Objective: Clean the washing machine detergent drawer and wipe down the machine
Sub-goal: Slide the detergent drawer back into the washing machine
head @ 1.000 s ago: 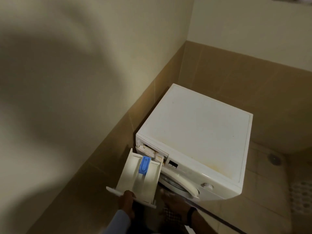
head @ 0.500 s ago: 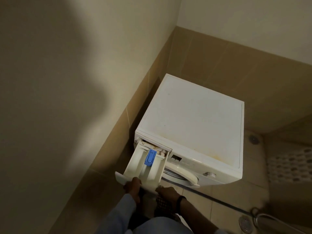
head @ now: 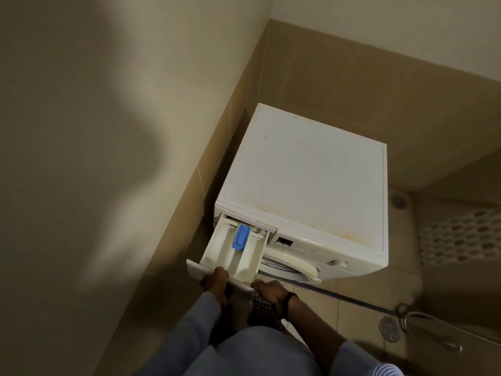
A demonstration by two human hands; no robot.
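Since the right hand (head: 268, 291) has joined the left hand (head: 215, 280), which grips the drawer (head: 235, 256) front, the drawer, half out of the machine (head: 306, 180) and slightly further in, is likely being worked free; whether the right holds the cloth (head: 261, 310) is unclear.

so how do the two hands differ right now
The left hand grips the front panel of the detergent drawer near its middle; the right hand is at the panel's right end, holding a checked cloth. The right wrist wears a dark band; the left wrist shows only a pale sleeve. Both are at the pulled-out drawer.
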